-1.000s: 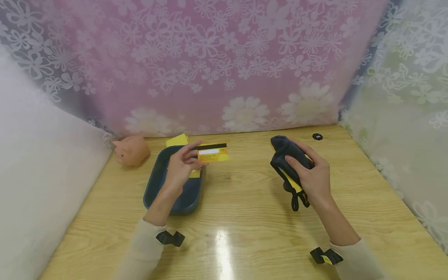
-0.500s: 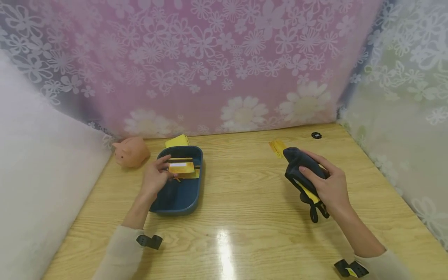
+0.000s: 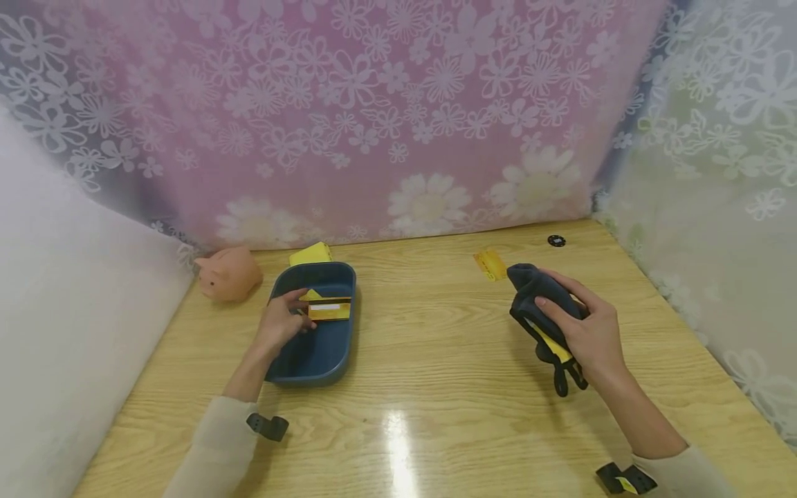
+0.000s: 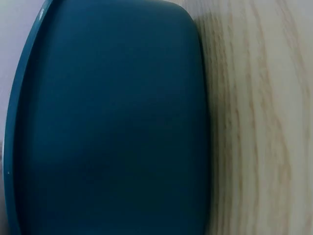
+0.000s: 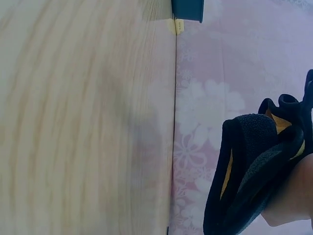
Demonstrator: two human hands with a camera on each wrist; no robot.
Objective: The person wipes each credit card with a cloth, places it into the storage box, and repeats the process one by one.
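My left hand (image 3: pixel 283 325) reaches into a dark blue plastic bin (image 3: pixel 317 377), its thumb and forefinger spread at the left end of a yellow-orange card (image 3: pixel 330 310). The card lies flat in the bin, dark stripe and white strip facing up, with a bit of yellow showing behind it. Only the bin (image 4: pixel 112 117) fills the left wrist view, beside the wood. My right hand (image 3: pixel 588 321) grips a dark navy cloth pouch (image 3: pixel 548 297) with yellow lining and black loops, held above the table. In the right wrist view the folds of the pouch (image 5: pixel 254 161) show yellow inside.
On the wooden table (image 3: pixel 423 373) another orange card (image 3: pixel 490 265) lies beyond the pouch. A black round chip (image 3: pixel 557 241) is at the far right. A pink piggy bank (image 3: pixel 229 274) stands left of the bin, and a yellow object (image 3: pixel 311 254) sits behind it.
My left hand has moved left and lowered the card into the bin, its fingers now at the card's end. My right hand has shifted right with the pouch, uncovering the orange card on the table.
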